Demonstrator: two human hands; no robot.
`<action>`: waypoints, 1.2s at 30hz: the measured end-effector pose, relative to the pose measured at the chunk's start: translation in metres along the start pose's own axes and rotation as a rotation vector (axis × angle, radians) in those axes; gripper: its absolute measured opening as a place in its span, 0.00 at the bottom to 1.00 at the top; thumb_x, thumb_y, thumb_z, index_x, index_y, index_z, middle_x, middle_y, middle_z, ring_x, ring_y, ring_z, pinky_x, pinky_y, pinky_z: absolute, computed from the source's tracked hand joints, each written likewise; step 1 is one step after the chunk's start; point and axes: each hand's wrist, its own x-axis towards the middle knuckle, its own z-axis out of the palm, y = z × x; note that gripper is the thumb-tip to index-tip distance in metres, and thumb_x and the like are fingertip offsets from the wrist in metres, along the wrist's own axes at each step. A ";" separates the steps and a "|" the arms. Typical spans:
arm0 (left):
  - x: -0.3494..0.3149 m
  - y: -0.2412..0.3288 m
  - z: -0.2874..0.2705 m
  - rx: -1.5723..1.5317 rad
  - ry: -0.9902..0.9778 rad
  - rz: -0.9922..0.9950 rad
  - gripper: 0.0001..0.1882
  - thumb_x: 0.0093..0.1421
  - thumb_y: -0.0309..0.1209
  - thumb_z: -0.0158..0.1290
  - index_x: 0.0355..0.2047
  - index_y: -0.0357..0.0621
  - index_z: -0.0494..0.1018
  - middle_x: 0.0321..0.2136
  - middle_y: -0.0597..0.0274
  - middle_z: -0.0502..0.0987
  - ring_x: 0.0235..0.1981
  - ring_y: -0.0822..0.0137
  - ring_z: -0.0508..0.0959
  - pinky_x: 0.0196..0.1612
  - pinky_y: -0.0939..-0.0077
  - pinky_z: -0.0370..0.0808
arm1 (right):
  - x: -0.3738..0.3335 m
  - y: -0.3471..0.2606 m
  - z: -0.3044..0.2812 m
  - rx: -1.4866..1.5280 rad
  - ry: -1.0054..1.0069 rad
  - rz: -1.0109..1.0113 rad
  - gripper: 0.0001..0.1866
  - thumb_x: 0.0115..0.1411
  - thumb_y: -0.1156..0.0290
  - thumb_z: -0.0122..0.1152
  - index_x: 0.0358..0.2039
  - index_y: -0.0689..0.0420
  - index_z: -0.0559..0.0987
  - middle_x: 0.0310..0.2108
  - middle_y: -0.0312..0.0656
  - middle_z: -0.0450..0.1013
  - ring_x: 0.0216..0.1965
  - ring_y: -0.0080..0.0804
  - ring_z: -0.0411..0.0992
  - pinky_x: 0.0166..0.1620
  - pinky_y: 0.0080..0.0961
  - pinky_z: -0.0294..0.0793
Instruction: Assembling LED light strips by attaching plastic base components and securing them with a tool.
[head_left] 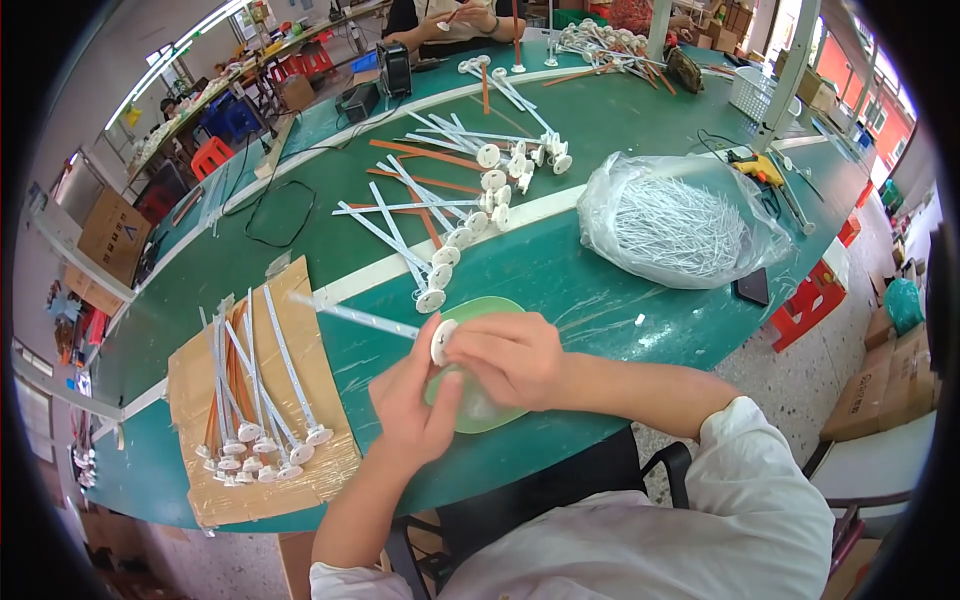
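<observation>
My left hand grips a white stick near its end, where a white round disc is fitted. The stick points away to the far left and is blurred at its tip. My right hand is closed, its fingertips pinched against the disc's near face. Whatever they may hold there is hidden. Beneath both hands lies a light green shallow dish, partly covered by them. To the left, a sheet of brown cardboard carries several white and orange sticks with round white ends.
A clear plastic bag full of thin white strips stands at the right, near a yellow glue gun and a black phone. More disc-ended sticks lie across the green table. Another person's hands work at the far side.
</observation>
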 end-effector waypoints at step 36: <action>0.033 -0.004 -0.042 -0.360 -0.105 -0.518 0.15 0.65 0.30 0.56 0.47 0.30 0.76 0.40 0.56 0.81 0.42 0.69 0.81 0.48 0.73 0.78 | 0.053 0.035 -0.011 0.009 -0.280 0.116 0.10 0.49 0.73 0.73 0.34 0.56 0.85 0.36 0.40 0.80 0.37 0.38 0.79 0.40 0.29 0.79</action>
